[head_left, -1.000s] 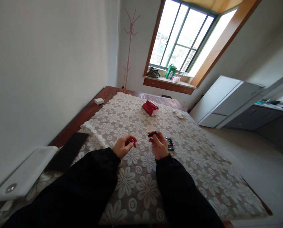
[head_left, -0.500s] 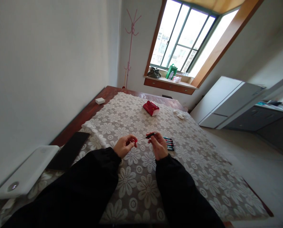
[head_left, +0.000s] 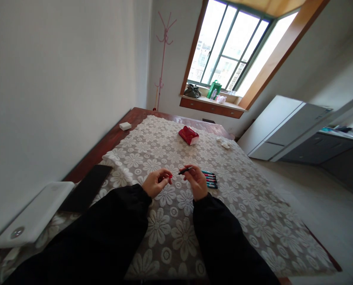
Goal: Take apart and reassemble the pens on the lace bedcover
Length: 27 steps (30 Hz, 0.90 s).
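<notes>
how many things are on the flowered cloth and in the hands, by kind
Pens lying in a row by the right hand: 4
Black pen held in the right hand: 1
Small red cap in the left hand: 1
Red packet: 1
Black flat tablet: 1
Small white box: 1
Total: 9

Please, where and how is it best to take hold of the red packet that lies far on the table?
Probably by its two long sides, coming from above. The red packet lies flat on the flowered cloth with open cloth all around it, and it is a low, oblong block lying askew, so fingers can close across its narrow width. Its material is too small to tell.
</notes>
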Available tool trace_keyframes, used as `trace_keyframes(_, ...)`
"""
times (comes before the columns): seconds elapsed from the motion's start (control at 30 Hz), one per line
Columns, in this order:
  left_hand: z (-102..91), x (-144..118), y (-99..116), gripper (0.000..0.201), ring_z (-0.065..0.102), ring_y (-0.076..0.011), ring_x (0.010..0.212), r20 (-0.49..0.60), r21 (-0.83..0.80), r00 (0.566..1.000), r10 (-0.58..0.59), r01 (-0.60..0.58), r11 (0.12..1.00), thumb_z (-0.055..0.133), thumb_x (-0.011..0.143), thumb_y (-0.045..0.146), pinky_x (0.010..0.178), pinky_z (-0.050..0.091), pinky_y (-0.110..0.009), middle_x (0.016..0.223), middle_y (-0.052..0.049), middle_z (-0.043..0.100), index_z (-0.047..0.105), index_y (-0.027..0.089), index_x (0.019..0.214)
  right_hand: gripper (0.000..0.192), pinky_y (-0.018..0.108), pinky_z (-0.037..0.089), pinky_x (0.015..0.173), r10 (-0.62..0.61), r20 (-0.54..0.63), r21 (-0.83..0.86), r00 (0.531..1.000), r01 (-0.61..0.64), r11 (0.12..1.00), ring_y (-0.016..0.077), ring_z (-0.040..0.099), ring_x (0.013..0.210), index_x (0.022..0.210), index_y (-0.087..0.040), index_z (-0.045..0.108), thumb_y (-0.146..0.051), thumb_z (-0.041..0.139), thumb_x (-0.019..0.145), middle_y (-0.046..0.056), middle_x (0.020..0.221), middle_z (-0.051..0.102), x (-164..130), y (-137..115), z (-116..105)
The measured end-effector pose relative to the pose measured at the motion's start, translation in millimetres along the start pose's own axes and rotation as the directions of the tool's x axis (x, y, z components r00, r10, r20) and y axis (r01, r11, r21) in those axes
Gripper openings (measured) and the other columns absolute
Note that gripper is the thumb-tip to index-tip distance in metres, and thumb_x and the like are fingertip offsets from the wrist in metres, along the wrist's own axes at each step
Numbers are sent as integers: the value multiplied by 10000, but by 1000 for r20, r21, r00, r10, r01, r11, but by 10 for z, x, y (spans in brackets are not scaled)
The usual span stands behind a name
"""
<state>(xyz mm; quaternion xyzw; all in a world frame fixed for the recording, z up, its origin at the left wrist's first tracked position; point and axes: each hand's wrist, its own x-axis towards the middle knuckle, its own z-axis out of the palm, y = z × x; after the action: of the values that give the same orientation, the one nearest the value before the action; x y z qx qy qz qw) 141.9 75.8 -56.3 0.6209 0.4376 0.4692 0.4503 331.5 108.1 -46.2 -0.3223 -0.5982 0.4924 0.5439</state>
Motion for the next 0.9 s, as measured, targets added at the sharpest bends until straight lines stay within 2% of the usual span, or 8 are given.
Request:
trace_keyframes(0.23, 4, 5, -8, 180, 484, -79, 517, 15, 0, 1000, -3, 3, 1000, 543, 814, 211, 503, 368, -200, 771, -32, 692, 601, 154, 974, 182, 282, 485, 665, 14, 59, -121, 998, -7, 993, 187, 639, 858, 973, -204, 610, -287, 646, 815, 65, 965, 691, -14, -25, 11)
trace_keyframes(0.37, 14, 3, 20, 175, 494, -81, 522, 10, -9, 1000, -7, 7, 1000, 552, 812, 218, 508, 379, -202, 780, -36, 695, 600, 153, 967, 200, 266, 479, 645, 29, 65, -203, 997, -15, 979, 163, 607, 782, 955, -198, 639, -285, 675, 778, 49, 913, 659, -11, 26, -14)
trace_keyframes(0.7, 13, -20, 49, 156, 590, -123, 640, -16, 104, 998, 53, -51, 993, 576, 817, 221, 586, 431, -221, 828, -31, 718, 628, 181, 958, 206, 258, 489, 626, 43, 71, -218, 997, -26, 976, 159, 595, 753, 931, -201, 657, -312, 693, 761, 43, 887, 644, -9, 54, -11)
trace_keyframes(0.9, 16, -25, 65, 153, 640, -151, 723, -26, 159, 996, 88, -83, 984, 577, 833, 225, 664, 474, -245, 842, -31, 726, 636, 189, 969, 232, 247, 454, 556, 94, 82, -258, 992, -70, 964, 137, 564, 626, 875, -183, 649, -353, 722, 735, 31, 781, 642, -4, 55, -23)
